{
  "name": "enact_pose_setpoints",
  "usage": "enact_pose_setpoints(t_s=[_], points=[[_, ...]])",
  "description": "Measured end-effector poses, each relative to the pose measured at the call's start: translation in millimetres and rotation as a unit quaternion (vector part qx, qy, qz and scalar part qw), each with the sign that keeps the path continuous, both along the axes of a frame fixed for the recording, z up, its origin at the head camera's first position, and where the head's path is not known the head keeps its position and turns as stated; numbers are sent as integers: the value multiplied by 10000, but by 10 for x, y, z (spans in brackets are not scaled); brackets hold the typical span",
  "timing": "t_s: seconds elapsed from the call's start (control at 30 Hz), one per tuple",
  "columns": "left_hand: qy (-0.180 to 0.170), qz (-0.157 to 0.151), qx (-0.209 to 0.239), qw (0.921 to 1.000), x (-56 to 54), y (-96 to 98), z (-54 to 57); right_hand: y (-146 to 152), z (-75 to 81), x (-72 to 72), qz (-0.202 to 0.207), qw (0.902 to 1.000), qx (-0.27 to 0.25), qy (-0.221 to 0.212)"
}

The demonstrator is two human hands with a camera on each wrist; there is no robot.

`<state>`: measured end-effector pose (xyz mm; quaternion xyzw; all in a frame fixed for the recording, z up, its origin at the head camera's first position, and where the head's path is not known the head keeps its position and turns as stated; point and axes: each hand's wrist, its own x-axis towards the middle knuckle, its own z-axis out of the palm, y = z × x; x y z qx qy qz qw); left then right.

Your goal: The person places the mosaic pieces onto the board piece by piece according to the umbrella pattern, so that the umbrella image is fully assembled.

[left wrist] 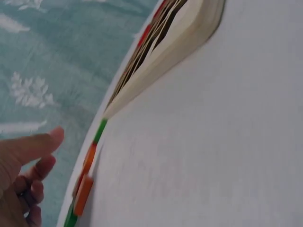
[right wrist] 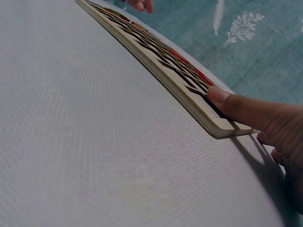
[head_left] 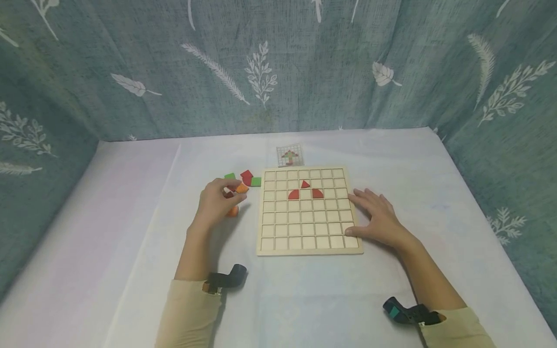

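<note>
My left hand [head_left: 215, 200] hovers over a small cluster of coloured pieces left of the board, thumb and fingers apart with nothing held between them. An orange piece [head_left: 241, 188] shows between its fingertips in the head view; another orange piece [head_left: 233, 211] lies under the hand. My right hand [head_left: 377, 217] rests at the right side of the wooden grid board [head_left: 310, 252], its straight thumb [right wrist: 220, 94] lying on the board's top near the corner. Set in the grid are a red triangle [head_left: 305, 184] and two red quarter-circles, left [head_left: 293, 194] and right [head_left: 317, 194].
Beside the board's upper left lie a green square [head_left: 256, 181], a red piece [head_left: 246, 174] and another green piece [head_left: 229, 176]. A small pattern card [head_left: 290, 155] with a grid picture lies behind the board. A patterned cloth [head_left: 278, 96] hangs behind the white table [head_left: 304, 299].
</note>
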<state>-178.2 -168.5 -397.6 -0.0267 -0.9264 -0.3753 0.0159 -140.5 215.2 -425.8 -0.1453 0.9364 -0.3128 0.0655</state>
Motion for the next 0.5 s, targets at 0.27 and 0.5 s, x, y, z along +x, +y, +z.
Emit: enact_pose_setpoints(t_s=[0.27, 0.5], points=[[-304, 521, -906, 9941, 28, -164, -89, 2, 43, 4, -7, 10000, 36, -57], [-278, 670, -1322, 9886, 22, -136, -158, 2, 29, 10, 3, 10000, 14, -64]])
